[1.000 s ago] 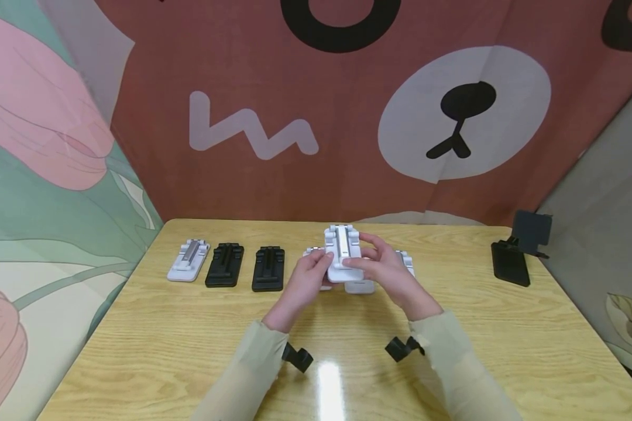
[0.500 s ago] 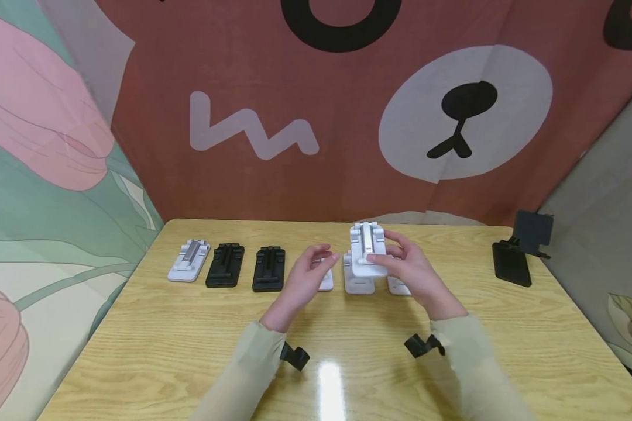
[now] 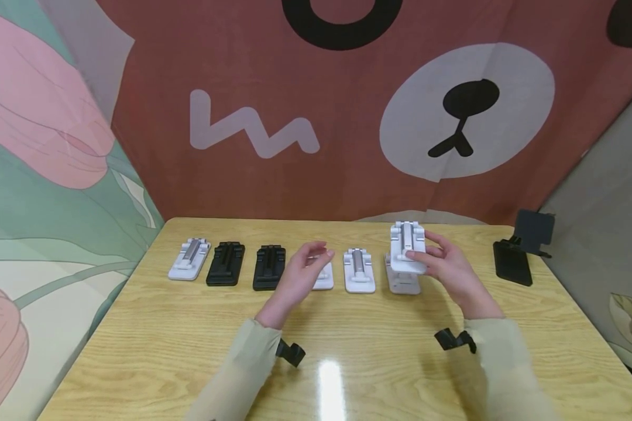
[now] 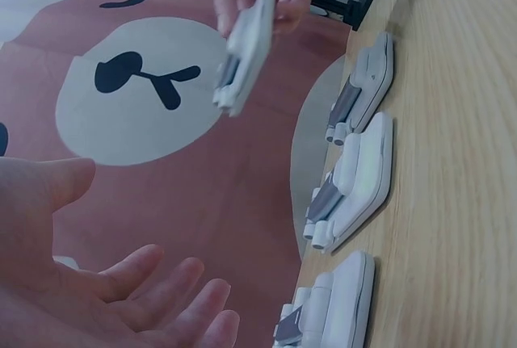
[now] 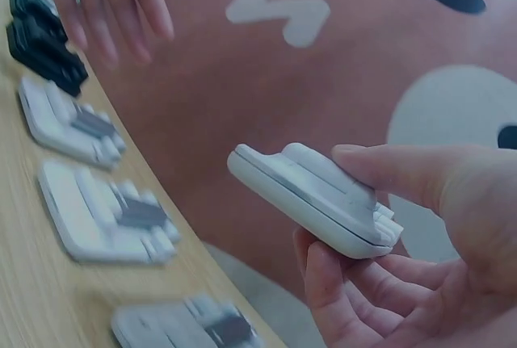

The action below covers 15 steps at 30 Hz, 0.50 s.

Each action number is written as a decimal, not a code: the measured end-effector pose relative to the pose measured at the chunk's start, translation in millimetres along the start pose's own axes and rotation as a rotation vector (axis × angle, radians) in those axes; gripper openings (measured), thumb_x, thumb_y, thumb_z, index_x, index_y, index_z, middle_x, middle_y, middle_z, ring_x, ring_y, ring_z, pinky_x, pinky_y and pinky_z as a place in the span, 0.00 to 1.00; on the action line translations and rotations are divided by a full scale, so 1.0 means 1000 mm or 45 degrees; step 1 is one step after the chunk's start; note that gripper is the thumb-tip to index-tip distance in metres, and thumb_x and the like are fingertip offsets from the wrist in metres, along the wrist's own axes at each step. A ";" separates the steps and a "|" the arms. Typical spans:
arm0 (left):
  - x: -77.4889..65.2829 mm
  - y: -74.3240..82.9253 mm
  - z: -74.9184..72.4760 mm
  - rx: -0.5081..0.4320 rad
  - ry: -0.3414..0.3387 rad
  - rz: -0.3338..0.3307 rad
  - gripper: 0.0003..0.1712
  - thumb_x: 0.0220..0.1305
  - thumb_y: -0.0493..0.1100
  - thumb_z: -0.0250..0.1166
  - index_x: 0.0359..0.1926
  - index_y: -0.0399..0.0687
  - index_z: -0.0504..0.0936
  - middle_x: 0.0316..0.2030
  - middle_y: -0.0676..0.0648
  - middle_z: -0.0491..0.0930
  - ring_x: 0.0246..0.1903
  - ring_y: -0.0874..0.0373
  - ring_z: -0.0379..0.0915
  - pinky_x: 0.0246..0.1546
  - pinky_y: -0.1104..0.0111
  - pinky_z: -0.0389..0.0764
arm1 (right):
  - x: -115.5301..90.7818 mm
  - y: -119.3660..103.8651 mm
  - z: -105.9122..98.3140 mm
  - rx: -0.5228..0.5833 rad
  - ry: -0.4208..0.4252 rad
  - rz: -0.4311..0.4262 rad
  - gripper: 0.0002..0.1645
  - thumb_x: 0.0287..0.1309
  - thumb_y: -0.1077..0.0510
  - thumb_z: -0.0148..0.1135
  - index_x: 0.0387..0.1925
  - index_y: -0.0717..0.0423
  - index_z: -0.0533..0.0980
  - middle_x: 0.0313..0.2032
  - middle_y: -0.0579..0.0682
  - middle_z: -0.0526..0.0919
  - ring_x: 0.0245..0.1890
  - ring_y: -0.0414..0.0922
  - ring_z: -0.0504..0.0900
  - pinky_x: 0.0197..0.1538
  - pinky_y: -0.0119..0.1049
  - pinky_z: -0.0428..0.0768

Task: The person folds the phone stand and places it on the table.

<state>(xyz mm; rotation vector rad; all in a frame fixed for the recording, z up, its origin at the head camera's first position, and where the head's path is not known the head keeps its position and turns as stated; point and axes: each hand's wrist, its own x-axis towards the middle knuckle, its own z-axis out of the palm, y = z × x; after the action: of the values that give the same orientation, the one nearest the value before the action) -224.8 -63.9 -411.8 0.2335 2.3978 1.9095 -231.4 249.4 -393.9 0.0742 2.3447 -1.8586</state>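
Note:
My right hand pinches a folded white phone stand with a grey strip down its middle, thumb on its face and fingers behind. In the head view the stand hangs above the table, overlapping another white phone stand that lies below it. The right wrist view shows the held stand from its edge. My left hand is raised over the table with relaxed fingers and nothing in it; it partly covers a white phone stand. Between the hands lies one more white phone stand.
Leftward in the same row lie a white phone stand and two black ones, the outer black stand and the inner black stand. An unfolded black phone stand is at the right edge of the wooden table. A printed cloth hangs behind.
Both hands held the white stand at first; my left hand then let go. My right hand has carried the stand rightward, while my left hand has stayed nearly in place.

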 end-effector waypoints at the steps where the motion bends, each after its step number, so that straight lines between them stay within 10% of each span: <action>1: 0.000 0.000 -0.001 0.001 0.001 0.003 0.32 0.74 0.59 0.61 0.69 0.46 0.72 0.61 0.45 0.76 0.60 0.47 0.72 0.61 0.51 0.72 | 0.000 0.002 -0.004 -0.007 0.007 0.004 0.58 0.66 0.45 0.69 0.81 0.56 0.43 0.67 0.65 0.68 0.48 0.37 0.80 0.49 0.31 0.80; 15: -0.002 0.000 -0.004 0.009 0.019 0.011 0.31 0.74 0.58 0.61 0.68 0.46 0.73 0.61 0.45 0.76 0.60 0.48 0.73 0.61 0.53 0.72 | 0.003 0.032 -0.047 -0.253 0.057 0.126 0.58 0.68 0.43 0.66 0.80 0.64 0.43 0.67 0.71 0.65 0.41 0.36 0.79 0.45 0.37 0.82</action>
<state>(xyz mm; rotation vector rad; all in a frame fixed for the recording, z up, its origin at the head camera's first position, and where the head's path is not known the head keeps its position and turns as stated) -223.9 -68.4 -410.4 0.2311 2.4167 1.9136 -234.6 302.2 -414.9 0.2071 2.4931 -1.5877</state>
